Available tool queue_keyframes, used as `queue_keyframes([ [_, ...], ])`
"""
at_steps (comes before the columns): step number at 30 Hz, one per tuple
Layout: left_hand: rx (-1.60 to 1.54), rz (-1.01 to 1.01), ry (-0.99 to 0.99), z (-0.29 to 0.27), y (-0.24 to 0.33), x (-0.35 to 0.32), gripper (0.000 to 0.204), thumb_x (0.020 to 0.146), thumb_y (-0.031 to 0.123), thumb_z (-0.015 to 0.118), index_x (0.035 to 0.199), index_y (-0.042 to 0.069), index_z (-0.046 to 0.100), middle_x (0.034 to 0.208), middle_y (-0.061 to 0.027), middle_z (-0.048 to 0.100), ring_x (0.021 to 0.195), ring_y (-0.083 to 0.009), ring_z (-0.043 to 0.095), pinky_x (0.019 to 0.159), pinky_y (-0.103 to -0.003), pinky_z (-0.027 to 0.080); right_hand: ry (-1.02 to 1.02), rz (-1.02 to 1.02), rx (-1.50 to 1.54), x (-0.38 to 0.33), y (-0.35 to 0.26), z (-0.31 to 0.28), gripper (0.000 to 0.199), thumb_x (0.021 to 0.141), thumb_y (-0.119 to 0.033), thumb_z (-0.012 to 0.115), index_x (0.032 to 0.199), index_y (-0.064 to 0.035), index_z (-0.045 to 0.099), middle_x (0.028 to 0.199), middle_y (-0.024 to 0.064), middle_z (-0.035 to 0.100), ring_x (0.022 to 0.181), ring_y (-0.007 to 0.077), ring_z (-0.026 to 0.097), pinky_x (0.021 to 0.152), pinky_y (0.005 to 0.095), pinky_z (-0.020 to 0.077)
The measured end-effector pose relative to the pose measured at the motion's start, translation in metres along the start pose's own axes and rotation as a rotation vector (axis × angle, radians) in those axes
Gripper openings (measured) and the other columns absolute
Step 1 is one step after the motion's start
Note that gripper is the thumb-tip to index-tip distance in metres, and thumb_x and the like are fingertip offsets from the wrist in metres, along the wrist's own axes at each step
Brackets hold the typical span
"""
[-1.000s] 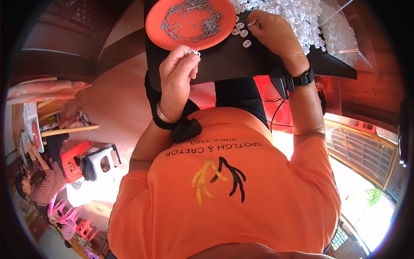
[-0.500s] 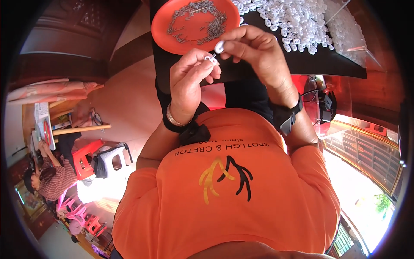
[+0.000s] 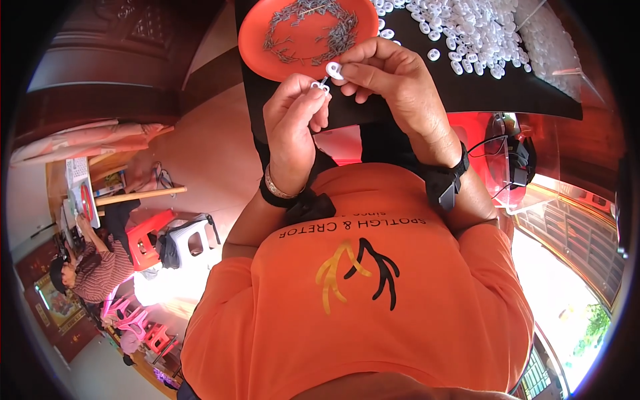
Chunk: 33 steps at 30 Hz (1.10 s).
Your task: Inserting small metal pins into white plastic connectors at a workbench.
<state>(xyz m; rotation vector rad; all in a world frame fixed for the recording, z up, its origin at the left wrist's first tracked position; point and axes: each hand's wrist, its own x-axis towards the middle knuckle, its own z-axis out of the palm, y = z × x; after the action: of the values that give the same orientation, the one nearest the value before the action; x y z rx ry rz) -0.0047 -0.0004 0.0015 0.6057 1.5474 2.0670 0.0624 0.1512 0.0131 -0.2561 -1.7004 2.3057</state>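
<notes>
My left hand pinches a small white plastic piece between thumb and fingers. A thin grey screw sticks up from that piece. Just above and to the right, my right hand grips a white oval piece with a hole, at the tips of thumb and forefinger. The screw's upper end is close to this oval piece; whether they touch, I cannot tell. Behind both hands lies a red-orange plate with many grey screws strewn in a ring.
A heap of white oval pieces covers the right of the black table. Beside it lies a clear plastic bag of similar pieces. A red stool, a white stool and another person are far left.
The oval piece in my right hand has turned, showing its hole more plainly. More of the screw shows between my hands. The whole view has shifted slightly.
</notes>
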Motion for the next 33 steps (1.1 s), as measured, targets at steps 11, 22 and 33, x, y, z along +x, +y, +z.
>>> queue_keyframes([
  [11, 0.090, -0.019, -0.003, -0.002, -0.004, -0.002, 0.015, 0.088, 0.012, 0.046, 0.075, 0.003, 0.048, 0.061, 0.0000, 0.044, 0.052, -0.0056, 0.037, 0.048, -0.020, 0.027, -0.011, 0.000, -0.060, -0.003, 0.006, 0.002, 0.014, 0.086, -0.007, 0.062, 0.099, -0.0004, 0.064, 0.086, 0.0049, 0.067, 0.075, 0.0084, 0.061, 0.065, 0.0200, 0.0478],
  [22, 0.092, -0.027, -0.008, -0.003, -0.003, -0.003, 0.016, 0.087, 0.010, 0.047, 0.072, 0.003, 0.047, 0.060, 0.0003, 0.043, 0.050, -0.0050, 0.035, 0.047, -0.020, 0.027, 0.051, -0.139, -0.135, -0.008, 0.007, 0.009, 0.013, 0.083, -0.005, 0.067, 0.094, 0.0011, 0.065, 0.084, 0.0034, 0.068, 0.079, 0.0066, 0.063, 0.071, 0.0199, 0.0511],
  [33, 0.096, -0.026, -0.015, 0.000, -0.003, -0.003, 0.018, 0.087, 0.011, 0.046, 0.071, 0.003, 0.046, 0.060, 0.0006, 0.043, 0.051, -0.0051, 0.034, 0.047, -0.020, 0.027, 0.029, -0.176, -0.267, -0.008, 0.010, 0.005, 0.011, 0.083, -0.006, 0.066, 0.092, 0.0004, 0.065, 0.079, 0.0018, 0.066, 0.074, 0.0053, 0.061, 0.066, 0.0198, 0.0502],
])
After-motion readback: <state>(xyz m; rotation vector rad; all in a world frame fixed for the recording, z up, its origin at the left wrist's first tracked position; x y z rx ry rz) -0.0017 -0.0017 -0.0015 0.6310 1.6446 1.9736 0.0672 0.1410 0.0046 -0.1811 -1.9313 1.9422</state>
